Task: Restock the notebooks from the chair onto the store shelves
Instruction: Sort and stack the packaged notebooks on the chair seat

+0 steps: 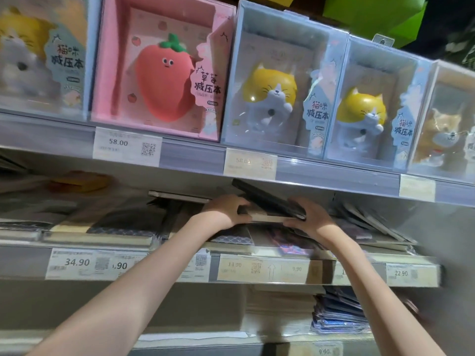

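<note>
Both my hands reach into the middle shelf (257, 271) and hold a small stack of dark-covered notebooks (270, 201) between them. My left hand (226, 210) grips the stack's left end, fingers curled over the top. My right hand (307, 219) grips its right end from below and the side. The top notebook is tilted, its far end raised toward the underside of the upper shelf. The stack hovers over flat notebooks (231, 238) lying on the shelf. The chair is out of view.
The upper shelf (334, 176) carries boxed squishy-toy notebooks: a pink strawberry box (164, 73) and several cat boxes (277, 91). Price tags line the shelf edges. More notebooks lie left (102, 222), right (372, 224), and on the lower shelf (339, 314).
</note>
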The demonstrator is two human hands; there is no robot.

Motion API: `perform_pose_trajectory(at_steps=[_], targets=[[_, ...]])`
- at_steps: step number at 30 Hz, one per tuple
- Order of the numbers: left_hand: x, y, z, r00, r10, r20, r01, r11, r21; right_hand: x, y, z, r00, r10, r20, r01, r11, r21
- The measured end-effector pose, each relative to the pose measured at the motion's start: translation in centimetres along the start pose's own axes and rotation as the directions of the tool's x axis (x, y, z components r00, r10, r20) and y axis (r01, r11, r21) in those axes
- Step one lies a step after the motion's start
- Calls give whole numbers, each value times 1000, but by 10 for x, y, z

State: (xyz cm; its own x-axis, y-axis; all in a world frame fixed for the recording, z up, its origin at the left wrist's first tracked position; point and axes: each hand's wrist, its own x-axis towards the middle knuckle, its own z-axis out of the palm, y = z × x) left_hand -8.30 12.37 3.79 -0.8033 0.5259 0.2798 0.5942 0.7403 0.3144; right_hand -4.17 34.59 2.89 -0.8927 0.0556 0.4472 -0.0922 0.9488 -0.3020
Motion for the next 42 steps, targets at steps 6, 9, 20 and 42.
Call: perform_pose_trajectory(at_steps=[6, 9, 20, 42], targets=[[2, 3, 7, 994, -66, -82, 52, 986, -158, -4, -7, 2, 999, -29, -44, 31, 998, 55], [-2, 3, 5, 983, -116, -139, 81, 969, -235, -6, -19, -2, 998, -38, -47, 42, 996, 84], [-28, -1, -38, 968, -251, -15, 244, 953, -177, -34, -44, -3, 995, -77, -60, 86, 981, 172], [-200, -53, -33, 884, -79, -461, -32, 973, -229, -103, -130, 12, 899, -431, -77, 436, 869, 235]])
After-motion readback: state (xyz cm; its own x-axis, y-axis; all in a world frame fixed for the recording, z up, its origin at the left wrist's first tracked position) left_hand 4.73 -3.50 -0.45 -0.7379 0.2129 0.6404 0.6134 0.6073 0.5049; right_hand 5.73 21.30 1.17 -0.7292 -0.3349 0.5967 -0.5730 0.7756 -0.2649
